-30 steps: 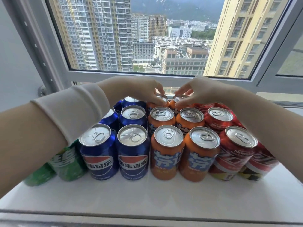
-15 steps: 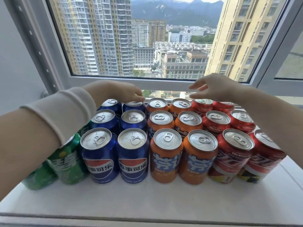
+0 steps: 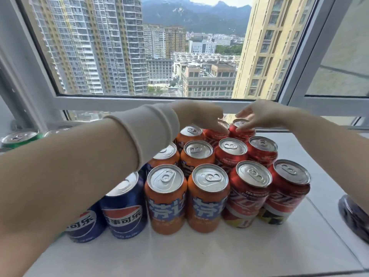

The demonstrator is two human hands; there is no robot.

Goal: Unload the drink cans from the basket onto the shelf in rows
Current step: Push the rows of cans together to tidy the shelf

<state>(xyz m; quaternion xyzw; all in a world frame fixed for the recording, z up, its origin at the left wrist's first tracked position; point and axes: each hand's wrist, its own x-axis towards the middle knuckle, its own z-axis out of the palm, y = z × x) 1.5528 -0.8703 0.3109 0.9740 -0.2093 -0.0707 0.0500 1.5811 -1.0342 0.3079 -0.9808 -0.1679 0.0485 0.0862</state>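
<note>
Your left hand [image 3: 197,114] reaches over the cans to the back row. Its fingers bend down over the top of the left back red can [image 3: 213,136], and the tips touch the near edge of its lid. The thumb is hidden, so I cannot tell if this hand really grips the can or just rests on it.

Your right hand [image 3: 265,116] is at the right back red can [image 3: 245,133]. The thumb lies on the near side of the top. The fingers curve over the far side, a bit spread, so this hand holds the can by its top. Both cans stand upright at the back of the white shelf [image 3: 219,256], just under the window [image 3: 159,56], side by side.

The drink cans stand in rows on the shelf, tight together. The red cans [image 3: 249,196] are on the right, two wide. The orange cans [image 3: 165,198] are beside them, then come the blue cans [image 3: 123,212]. The green cans [image 3: 19,137] are far to the left.

Your left arm, with its white wrist band [image 3: 147,136], covers a lot. It hides most of the blue cans and part of the orange rows. Only a few tops of the green cans show behind the arm. Your hands cover most of the lids of the two back red cans.

At the right edge there is a dark round thing [image 3: 353,216]. It is cut off and partly behind your right arm, and I cannot tell what it is.
</note>
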